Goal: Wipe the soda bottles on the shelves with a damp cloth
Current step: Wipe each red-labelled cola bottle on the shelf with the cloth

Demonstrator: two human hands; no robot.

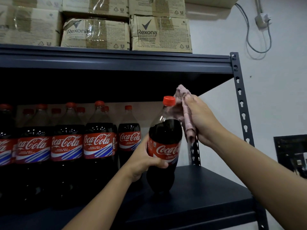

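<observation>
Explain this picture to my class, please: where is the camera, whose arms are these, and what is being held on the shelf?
The camera sits on a person's head, so you see their own arms. The left hand grips one cola bottle by its label, tilted, its base on the dark shelf. The right hand holds a pink cloth against the bottle's neck. More bottles stand in rows to the left; cardboard boxes sit on the shelf above.
</observation>
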